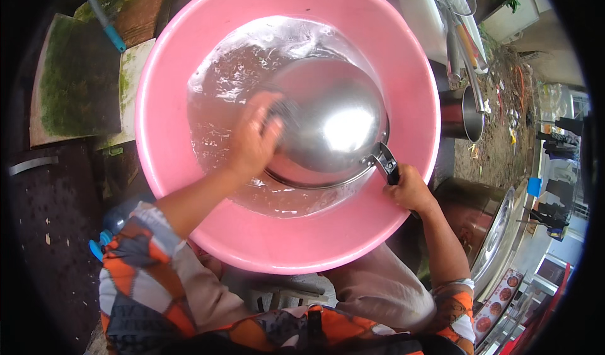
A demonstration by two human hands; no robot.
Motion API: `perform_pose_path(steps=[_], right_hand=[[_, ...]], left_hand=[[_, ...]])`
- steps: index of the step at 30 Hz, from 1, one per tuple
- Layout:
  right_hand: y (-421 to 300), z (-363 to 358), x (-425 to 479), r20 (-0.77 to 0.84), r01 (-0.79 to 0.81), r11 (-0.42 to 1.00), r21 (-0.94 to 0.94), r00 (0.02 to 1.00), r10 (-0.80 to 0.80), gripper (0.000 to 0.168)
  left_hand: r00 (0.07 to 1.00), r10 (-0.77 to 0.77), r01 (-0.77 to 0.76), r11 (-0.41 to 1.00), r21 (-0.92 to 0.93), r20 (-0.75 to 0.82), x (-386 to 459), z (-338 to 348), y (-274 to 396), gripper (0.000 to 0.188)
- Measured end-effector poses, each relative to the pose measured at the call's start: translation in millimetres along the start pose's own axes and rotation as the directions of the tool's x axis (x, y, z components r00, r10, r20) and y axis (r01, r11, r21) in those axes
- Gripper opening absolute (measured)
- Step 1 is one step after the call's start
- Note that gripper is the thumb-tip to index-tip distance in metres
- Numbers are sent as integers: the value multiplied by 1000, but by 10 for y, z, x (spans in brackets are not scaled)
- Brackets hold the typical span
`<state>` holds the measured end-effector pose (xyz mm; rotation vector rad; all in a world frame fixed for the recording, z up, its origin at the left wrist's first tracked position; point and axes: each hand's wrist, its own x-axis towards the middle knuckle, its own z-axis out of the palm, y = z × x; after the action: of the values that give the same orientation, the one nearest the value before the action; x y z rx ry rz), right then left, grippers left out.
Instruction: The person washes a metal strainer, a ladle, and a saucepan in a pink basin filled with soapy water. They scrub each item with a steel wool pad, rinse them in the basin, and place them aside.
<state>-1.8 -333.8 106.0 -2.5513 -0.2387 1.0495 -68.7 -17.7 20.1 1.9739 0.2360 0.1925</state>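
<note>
A shiny stainless-steel wok [326, 95] lies upside down and tilted in murky, foamy water [217, 114] inside a large pink plastic tub [288, 244]. My right hand [410, 188] grips the wok's black handle [387, 165] near the tub's right wall. Against the left side of the wok's rounded outer base, my left hand [257, 135] presses a dark scouring pad [286, 111]. Motion blurs the fingers and the pad, and the hand covers part of the pad. The wok's inside faces down, out of sight.
Ladles and strainers [456, 33] rest by a white basin [418, 10] at upper right. Below them lies a metal pot [463, 114], and a large lidded stockpot [468, 213] stands near my right forearm. A hose [101, 12] hangs over mossy slabs [78, 80] at left.
</note>
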Motion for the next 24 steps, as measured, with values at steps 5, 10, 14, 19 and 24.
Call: perform_pose_path(steps=[5,10,14,19,24], right_hand=[[0,-15,10,7,-5,990,143,1000,4,35],[-68,34,-11,96,-68,971,230,994,47,29],[-158,186,-47,116,-62,921,384,993,19,24],[-193,249,-62,161,-141,918,370,983,86,17],[-255,405,-14,81,-158,894,418,987,137,15]], left_hand=[[729,-685,575,614,-540,-3,104,88,-101,39],[994,88,-71,970,232,-63,-87,137,250,41],[916,-378,346,913,-219,-131,238,75,100,47],[862,-505,434,775,-459,-38,-145,258,-276,55],[997,-16,21,997,72,-82,-699,486,-33,60]])
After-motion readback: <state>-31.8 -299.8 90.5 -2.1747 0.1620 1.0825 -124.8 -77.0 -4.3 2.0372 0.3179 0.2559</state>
